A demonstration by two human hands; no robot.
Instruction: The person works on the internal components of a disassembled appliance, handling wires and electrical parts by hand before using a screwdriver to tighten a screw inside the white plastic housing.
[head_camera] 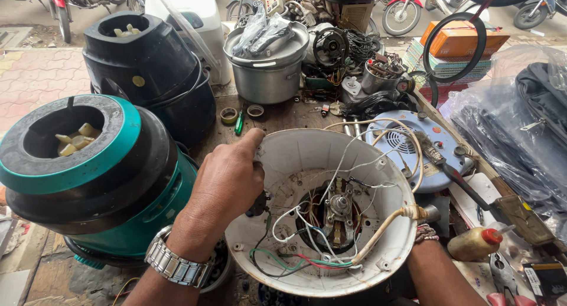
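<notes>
On the cluttered wooden workbench [283, 114], centre front, an upturned white round plastic appliance base [307, 158] lies open, its wiring exposed.

Left hand [227, 182] grips the near-left rim, thumb along the edge and fingers curled inside; right hand is hidden beneath the shell, grip cannot be told. Judged light and fairly stiff, though thin plastic may crack; the rim is the sound hold, clear of the loose coloured wires [295, 259] and the central metal switch block [338, 208]. Green-and-black mixer housing [100, 182] crowds the left. An open street with parked motorcycles [401, 10] lies beyond.
</notes>
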